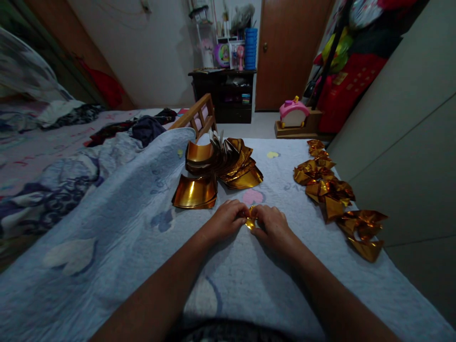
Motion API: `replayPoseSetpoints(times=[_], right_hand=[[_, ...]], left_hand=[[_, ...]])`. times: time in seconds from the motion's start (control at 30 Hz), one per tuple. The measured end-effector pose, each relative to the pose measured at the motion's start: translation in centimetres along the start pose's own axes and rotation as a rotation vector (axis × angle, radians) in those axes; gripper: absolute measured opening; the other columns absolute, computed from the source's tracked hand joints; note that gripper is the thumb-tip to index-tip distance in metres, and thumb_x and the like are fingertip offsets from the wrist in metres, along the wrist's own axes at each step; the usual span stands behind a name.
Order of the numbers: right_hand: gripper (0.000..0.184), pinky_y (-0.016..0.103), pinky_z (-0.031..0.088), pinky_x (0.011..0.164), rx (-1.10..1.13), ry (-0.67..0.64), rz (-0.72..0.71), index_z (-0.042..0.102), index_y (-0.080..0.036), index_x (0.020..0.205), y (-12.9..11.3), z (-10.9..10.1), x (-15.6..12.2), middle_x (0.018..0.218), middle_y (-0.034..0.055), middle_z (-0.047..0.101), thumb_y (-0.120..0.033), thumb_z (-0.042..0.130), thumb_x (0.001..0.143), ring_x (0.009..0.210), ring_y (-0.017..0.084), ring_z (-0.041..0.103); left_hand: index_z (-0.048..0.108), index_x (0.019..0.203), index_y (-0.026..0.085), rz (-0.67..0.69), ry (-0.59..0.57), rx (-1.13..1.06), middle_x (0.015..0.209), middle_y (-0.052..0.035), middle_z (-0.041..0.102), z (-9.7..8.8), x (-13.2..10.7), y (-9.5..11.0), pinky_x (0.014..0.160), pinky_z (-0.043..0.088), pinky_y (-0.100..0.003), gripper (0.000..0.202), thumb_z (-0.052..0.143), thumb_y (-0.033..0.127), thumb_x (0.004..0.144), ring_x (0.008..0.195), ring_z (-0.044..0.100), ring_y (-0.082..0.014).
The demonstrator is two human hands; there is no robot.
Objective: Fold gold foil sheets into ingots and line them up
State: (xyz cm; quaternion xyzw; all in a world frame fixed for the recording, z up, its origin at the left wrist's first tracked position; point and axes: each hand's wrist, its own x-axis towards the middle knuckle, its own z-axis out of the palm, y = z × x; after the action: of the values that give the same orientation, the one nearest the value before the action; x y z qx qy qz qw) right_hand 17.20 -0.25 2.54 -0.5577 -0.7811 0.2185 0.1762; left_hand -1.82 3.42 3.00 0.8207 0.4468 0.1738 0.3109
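Note:
Between my two hands is a small piece of gold foil paper (251, 223), partly covered by the fingers. My left hand (230, 216) pinches its left edge, and my right hand (272, 223) has its fingers closed on the right side. Just beyond them, fanned stacks of gold foil sheets (195, 191) lie on the light blue bedspread (235, 275). Along the right edge runs a row of folded gold foil pieces (327, 190), some overlapping. How the held piece is folded underneath is hidden.
A wooden bed rail (199, 116) stands behind the sheets, with crumpled bedding (81, 171) on the left. Pale cabinet panels (409, 166) border the right side. At the back are a dark shelf (231, 102), a brown door (281, 57) and a pink toy (294, 114).

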Motion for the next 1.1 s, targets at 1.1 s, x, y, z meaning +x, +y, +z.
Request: replayPoseSetpoints(times=[1.1], right_hand=[[0.025,0.036,0.043,0.092,0.109,-0.2,-0.246,0.08,-0.032,0.1,1.7,-2.7,-1.1,0.104,0.0057,0.064,-0.018,0.063,0.088,0.101,0.021,0.055]], left_hand=[[0.069,0.092,0.02,-0.009,-0.023,-0.015,0.094,-0.0035,0.068,-0.4,-0.1,0.2,0.09,0.044,-0.035,0.014,0.06,0.013,0.083,0.095,0.059,-0.0207]])
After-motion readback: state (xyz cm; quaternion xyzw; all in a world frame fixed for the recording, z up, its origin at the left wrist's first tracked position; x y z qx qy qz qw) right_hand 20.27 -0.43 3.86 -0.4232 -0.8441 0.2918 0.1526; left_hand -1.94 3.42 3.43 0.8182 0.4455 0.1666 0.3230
